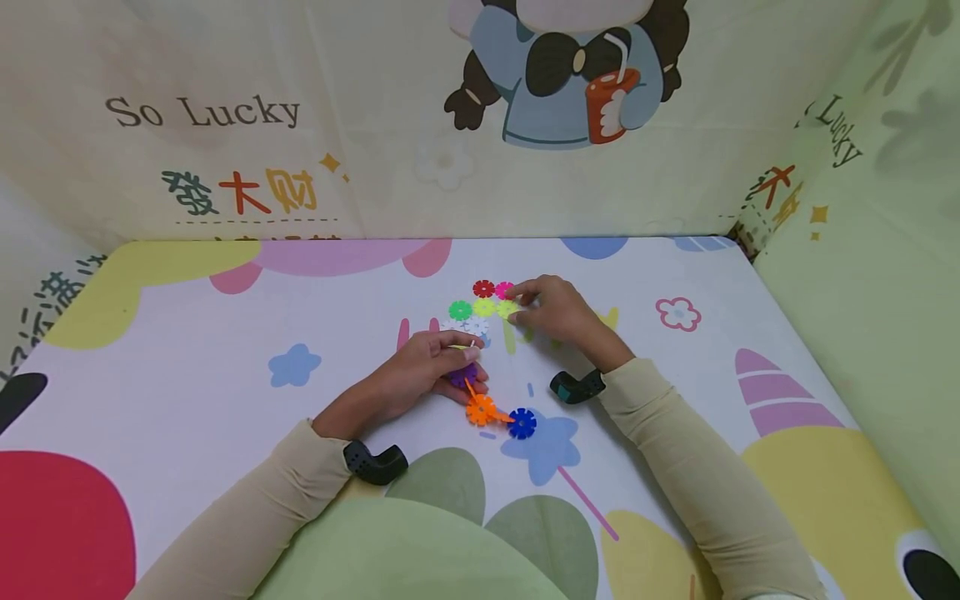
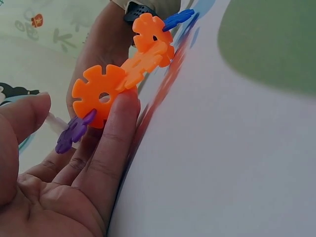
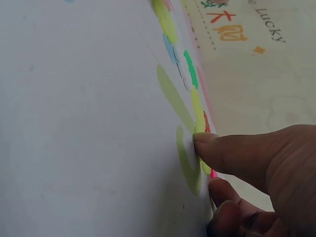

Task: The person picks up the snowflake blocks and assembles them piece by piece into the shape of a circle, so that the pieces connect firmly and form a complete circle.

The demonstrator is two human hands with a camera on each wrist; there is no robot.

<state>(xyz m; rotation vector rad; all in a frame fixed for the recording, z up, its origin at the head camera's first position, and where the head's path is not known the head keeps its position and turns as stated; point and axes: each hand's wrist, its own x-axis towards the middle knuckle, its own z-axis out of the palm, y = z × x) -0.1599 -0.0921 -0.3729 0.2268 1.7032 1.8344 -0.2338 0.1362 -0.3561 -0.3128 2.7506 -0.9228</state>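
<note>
Chain of notched, flower-shaped plastic discs (image 1: pixel 480 410) in the left hand (image 1: pixel 427 364), above the tabletop's centre.
The chain runs from a purple disc (image 2: pixel 73 134) through interlocked orange discs (image 2: pixel 98 94) to a dark-blue disc (image 1: pixel 522 423); the left fingers hold its purple end, a pale, partly hidden piece adjoining at the thumb. The right hand (image 1: pixel 553 310) has thumb and forefinger narrowly parted, the thumb touching a loose yellow notched disc (image 1: pixel 506 308); whether they grip it cannot be told. Grouped beside it lie red (image 1: pixel 483 288), pink (image 1: pixel 502 289), green (image 1: pixel 461 310), second yellow (image 1: pixel 484 307) and white discs (image 1: pixel 477 325), on a white, cartoon-printed tabletop covering (image 1: pixel 225 367). Each wrist carries a black device (image 1: pixel 375 463), next to beige sleeves (image 1: pixel 262 500).
</note>
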